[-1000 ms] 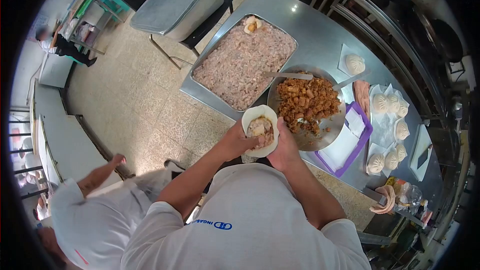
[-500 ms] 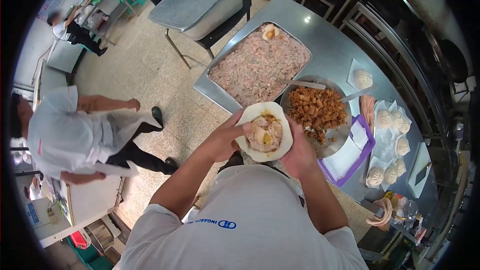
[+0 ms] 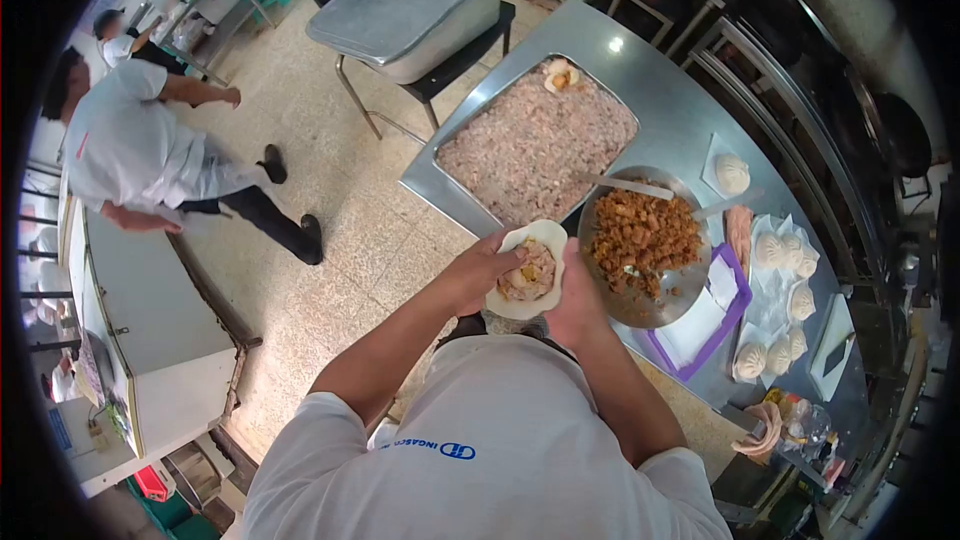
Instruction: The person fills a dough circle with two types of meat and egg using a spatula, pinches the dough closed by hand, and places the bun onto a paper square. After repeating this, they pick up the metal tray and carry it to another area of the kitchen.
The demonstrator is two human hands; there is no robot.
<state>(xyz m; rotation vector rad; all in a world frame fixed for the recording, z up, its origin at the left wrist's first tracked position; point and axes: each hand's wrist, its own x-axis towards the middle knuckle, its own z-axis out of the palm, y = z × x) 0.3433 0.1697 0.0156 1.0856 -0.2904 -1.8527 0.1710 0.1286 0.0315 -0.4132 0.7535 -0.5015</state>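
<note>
Between my two hands is a round dough wrapper (image 3: 541, 231), cupped upward around a pink minced-meat filling (image 3: 538, 265) with a yellow piece in it. My left hand (image 3: 477, 278) grips the wrapper's left side, thumb over the rim onto the filling. Around the right side curls my right hand (image 3: 577, 302), its fingers partly hidden. Just beyond, a metal tray of pink minced meat (image 3: 530, 145) lies on the steel table. To its right sits a steel bowl (image 3: 645, 315) of browned chopped filling (image 3: 640, 230), with flat metal spatulas (image 3: 630, 186) across its rim.
Right of the bowl are a purple tray (image 3: 685, 371) with white paper squares and several pleated buns (image 3: 768, 252) on papers. A lidded tub (image 3: 420, 0) stands on a chair beyond the table. At left, a person in white (image 3: 135, 130) is on the floor.
The wrapper is drawn up into a narrower cup, and my right hand is closer in around it. The person at left has walked farther away.
</note>
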